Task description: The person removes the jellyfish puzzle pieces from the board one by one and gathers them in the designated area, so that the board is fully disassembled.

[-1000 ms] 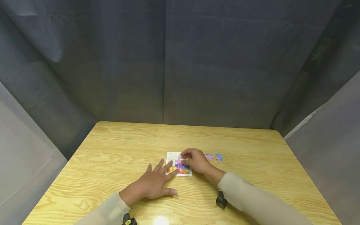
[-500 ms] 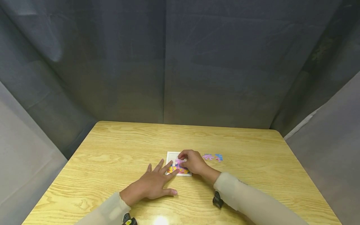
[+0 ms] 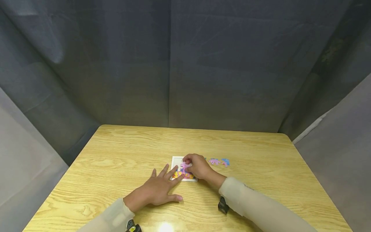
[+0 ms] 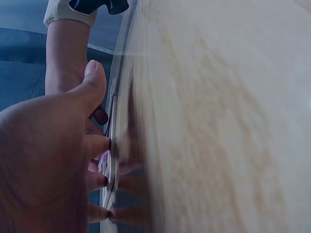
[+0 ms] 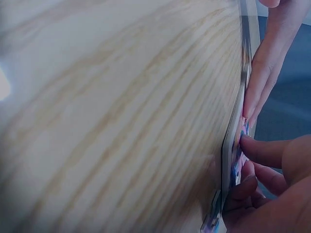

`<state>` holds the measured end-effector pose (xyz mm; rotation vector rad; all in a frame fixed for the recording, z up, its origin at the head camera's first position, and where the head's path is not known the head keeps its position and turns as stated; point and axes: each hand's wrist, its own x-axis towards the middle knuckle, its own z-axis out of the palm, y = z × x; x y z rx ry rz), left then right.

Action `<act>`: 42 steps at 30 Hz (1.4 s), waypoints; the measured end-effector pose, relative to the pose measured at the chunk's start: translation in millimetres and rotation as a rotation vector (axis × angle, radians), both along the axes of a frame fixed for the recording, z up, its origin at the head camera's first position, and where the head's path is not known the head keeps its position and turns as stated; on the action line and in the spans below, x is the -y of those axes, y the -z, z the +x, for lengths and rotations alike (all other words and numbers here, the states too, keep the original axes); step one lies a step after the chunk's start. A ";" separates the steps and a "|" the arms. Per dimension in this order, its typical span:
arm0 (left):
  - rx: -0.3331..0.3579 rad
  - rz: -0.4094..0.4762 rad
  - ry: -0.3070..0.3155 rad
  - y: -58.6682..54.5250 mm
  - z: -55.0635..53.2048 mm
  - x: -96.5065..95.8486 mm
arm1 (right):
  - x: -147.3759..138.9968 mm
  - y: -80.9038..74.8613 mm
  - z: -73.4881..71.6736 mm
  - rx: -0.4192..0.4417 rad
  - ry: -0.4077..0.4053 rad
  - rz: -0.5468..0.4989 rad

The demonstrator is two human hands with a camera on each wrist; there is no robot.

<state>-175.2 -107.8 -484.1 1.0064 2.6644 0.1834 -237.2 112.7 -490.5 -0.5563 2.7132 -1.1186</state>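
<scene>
A small white puzzle tray (image 3: 174,159) lies on the table, its lower part filled with yellow, pink and blue jigsaw pieces (image 3: 189,176). My left hand (image 3: 158,189) is spread flat, fingertips resting on the tray's left side. From the right, my right hand (image 3: 199,168) reaches over the tray and pinches a pink puzzle piece (image 3: 184,165) between thumb and fingers, just above the bottom row. In the right wrist view the thumb presses close to the tray's surface (image 5: 226,162); the curled fingers partly hide the piece.
Right of the tray lie loose puzzle pieces: a pink one with eyes (image 3: 214,161) and a blue and pink one (image 3: 225,161). Another peeks out beside the right hand. The wooden table (image 3: 130,145) ends at dark curtains (image 3: 226,80) behind and light panels at the sides.
My right hand has shifted slightly left and lower over the tray with the pink puzzle piece, uncovering more of the loose pieces. The left hand has stayed put.
</scene>
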 end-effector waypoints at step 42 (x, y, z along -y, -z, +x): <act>0.000 -0.016 -0.016 3.0 -1.0 -0.4 | -7.9 -6.3 -3.0 0.042 0.028 -0.097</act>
